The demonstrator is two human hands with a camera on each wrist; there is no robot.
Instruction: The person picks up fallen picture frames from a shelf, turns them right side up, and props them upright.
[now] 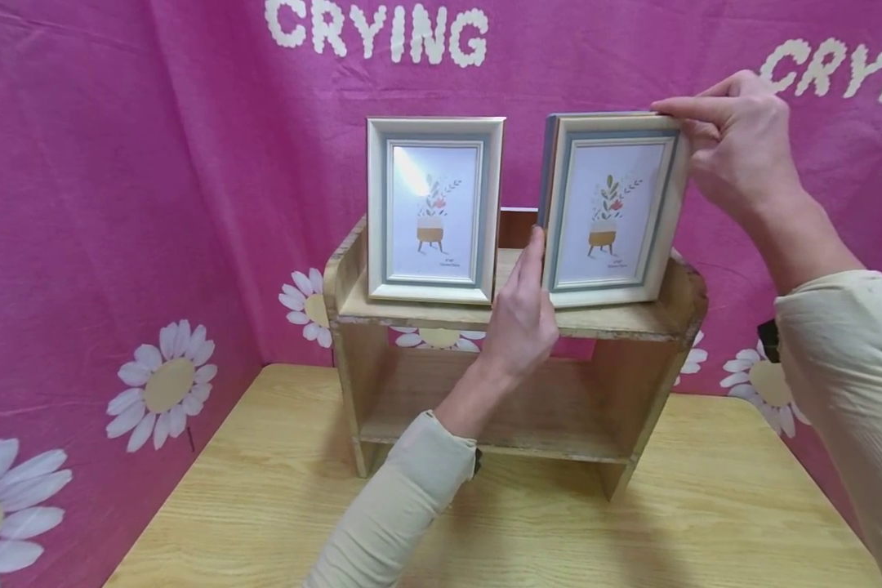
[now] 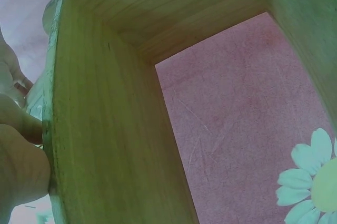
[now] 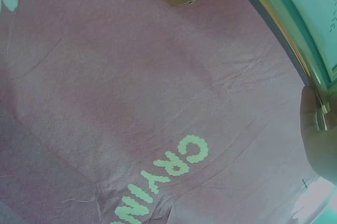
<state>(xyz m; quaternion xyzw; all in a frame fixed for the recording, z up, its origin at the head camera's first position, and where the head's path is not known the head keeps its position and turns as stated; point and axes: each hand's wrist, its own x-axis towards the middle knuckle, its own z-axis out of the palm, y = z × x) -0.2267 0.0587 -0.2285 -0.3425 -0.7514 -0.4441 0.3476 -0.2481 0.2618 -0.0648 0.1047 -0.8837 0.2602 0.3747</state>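
Two matching picture frames, cream with a blue-grey inner border, stand upright on the top board of a small wooden shelf (image 1: 576,318). The left picture frame (image 1: 434,286) is touched by neither hand. My right hand (image 1: 742,139) pinches the top right corner of the right picture frame (image 1: 610,296), which is turned so that its left side shows. At that frame's lower left edge, my left hand (image 1: 520,322) holds it, with a finger pointing up along the side. In the left wrist view, fingers (image 2: 23,161) lie against the shelf's front edge; their grip is partly hidden.
The shelf stands on a light wood table (image 1: 257,482), with a lower board (image 1: 500,400) beneath the top one. Behind and to the left hangs a pink cloth (image 1: 191,163) with white daisies and lettering.
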